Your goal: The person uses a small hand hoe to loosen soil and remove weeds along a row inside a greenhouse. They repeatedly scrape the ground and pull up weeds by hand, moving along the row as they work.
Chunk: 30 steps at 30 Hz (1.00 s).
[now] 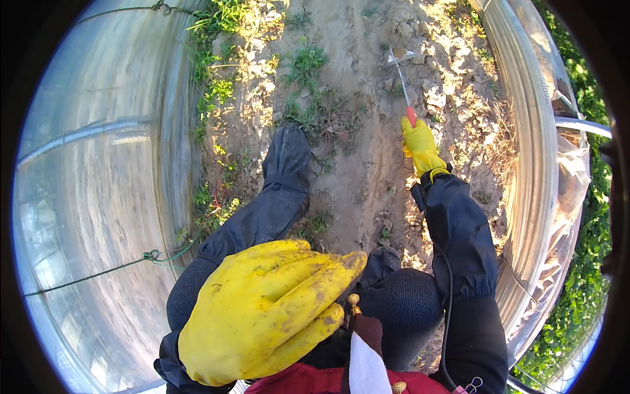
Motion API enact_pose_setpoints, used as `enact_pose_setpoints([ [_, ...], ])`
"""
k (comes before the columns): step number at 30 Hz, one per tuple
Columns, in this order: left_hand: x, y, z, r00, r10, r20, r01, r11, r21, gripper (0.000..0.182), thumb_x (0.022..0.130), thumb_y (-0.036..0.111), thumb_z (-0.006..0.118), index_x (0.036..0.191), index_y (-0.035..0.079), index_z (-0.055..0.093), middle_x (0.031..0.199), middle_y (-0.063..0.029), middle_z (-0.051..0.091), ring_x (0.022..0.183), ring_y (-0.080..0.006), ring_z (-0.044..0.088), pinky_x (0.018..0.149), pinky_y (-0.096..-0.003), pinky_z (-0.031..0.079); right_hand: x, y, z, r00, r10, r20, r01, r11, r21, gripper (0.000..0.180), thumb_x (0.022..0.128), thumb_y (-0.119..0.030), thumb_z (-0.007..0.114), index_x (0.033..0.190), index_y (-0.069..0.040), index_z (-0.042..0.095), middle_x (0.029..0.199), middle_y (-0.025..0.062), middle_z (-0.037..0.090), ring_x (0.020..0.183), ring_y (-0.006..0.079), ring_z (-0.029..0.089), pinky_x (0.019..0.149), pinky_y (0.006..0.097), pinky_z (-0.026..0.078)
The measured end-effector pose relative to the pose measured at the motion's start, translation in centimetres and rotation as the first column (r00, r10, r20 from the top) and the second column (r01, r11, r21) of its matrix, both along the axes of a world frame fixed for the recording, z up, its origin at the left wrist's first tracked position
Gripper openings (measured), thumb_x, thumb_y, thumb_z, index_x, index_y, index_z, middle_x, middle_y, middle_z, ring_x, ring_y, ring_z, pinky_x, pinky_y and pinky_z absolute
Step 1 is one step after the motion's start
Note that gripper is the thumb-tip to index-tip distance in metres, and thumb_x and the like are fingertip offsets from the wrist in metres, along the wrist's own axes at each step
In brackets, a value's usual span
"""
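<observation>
My right hand (422, 143), in a yellow rubber glove, grips the red handle (411, 114) of a small hand hoe. Its thin metal shank (401, 79) reaches forward to a crosswise blade (404, 57), which lies against the soil at the upper right. Close to the camera, my left hand (261, 305) hangs over my lap in a matching glove smeared with dirt. Its fingers are stretched out and held together, pointing right. The palm side is hidden, so whatever may be in it does not show. Under the hands runs a strip of bare soil (344, 197).
Plastic-film greenhouse walls curve along the left (93, 197) and right (526, 162). A green cord (151, 255) is tied across the left one. Green weeds (306, 66) grow ahead of my covered boot (288, 157). A black cable (449, 305) runs along my right sleeve.
</observation>
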<state>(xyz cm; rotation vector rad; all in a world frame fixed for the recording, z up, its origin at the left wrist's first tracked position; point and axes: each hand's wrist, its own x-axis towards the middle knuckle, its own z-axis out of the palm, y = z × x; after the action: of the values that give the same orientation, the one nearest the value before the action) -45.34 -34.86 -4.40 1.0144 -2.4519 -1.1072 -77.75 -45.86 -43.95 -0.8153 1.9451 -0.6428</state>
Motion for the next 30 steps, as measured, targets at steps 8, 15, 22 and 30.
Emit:
enact_pose_setpoints([
  [8,-0.1,-0.4,0.0,0.999,0.005,-0.033,-0.003,0.999,0.035,0.05,0.084,0.019,0.074,0.128,-0.003,0.07,0.109,-0.0213,0.075,0.098,-0.0435,0.073,0.093,-0.0503,0.058,2.2,0.4,1.1,0.995,-0.071,0.074,0.07,0.997,0.027,0.039,0.106,-0.043,0.06,0.106,-0.004,0.059,0.068,0.009,0.062,0.047,0.0214,0.058,0.045,0.0372,0.047],
  [15,0.1,-0.6,0.6,0.999,-0.012,-0.031,0.013,0.999,0.04,0.05,0.083,0.017,0.075,0.128,-0.005,0.069,0.113,-0.0206,0.075,0.101,-0.0423,0.073,0.094,-0.0502,0.058,2.2,1.4,1.5,0.999,-0.039,-0.019,0.04,0.997,0.072,0.041,0.105,-0.044,0.06,0.106,-0.003,0.058,0.068,0.0109,0.062,0.048,0.0222,0.06,0.045,0.0383,0.047],
  [22,0.2,-0.4,0.2,0.999,-0.026,-0.029,0.028,0.998,0.057,0.048,0.082,0.015,0.076,0.125,-0.005,0.07,0.117,-0.019,0.075,0.102,-0.041,0.074,0.095,-0.0506,0.058,1.1,0.3,0.2,0.998,-0.04,-0.047,0.041,0.999,0.029,0.042,0.105,-0.048,0.06,0.101,-0.006,0.056,0.067,0.0074,0.06,0.048,0.0203,0.057,0.045,0.0366,0.046],
  [30,-0.1,-0.4,0.6,1.0,-0.016,-0.011,0.017,1.0,0.01,0.048,0.081,0.014,0.077,0.125,-0.004,0.07,0.119,-0.0181,0.076,0.103,-0.0409,0.074,0.095,-0.0504,0.058,1.7,1.4,0.6,0.978,-0.109,0.178,0.117,0.992,-0.037,0.041,0.105,-0.047,0.061,0.104,-0.007,0.06,0.066,0.0041,0.056,0.047,0.0167,0.053,0.044,0.0329,0.043],
])
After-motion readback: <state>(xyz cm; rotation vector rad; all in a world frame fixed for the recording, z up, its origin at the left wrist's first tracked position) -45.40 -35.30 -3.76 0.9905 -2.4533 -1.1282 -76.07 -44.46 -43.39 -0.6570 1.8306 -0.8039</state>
